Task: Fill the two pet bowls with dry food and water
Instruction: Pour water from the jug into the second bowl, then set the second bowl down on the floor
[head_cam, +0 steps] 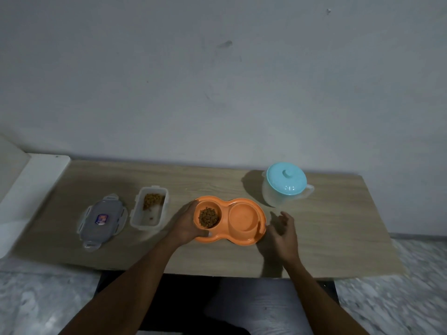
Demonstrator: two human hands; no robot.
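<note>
An orange double pet bowl (243,239) sits on the wooden table. Its left cup holds brown dry food (209,217); its right cup (244,217) looks dry and bare. My left hand (186,224) grips the bowl's left end, thumb on the near rim. My right hand (284,229) hovers just right of the bowl with relaxed fingers, holding nothing. A clear jug with a light blue lid (286,178) stands behind and to the right. An open clear food container (150,209) with some kibble lies left of the bowl.
The container's clip lid (102,220) lies flat at the far left. The wooden table (338,238) stands against a grey wall. A white ledge (31,180) borders its left end. Marbled floor shows at both sides below the front edge.
</note>
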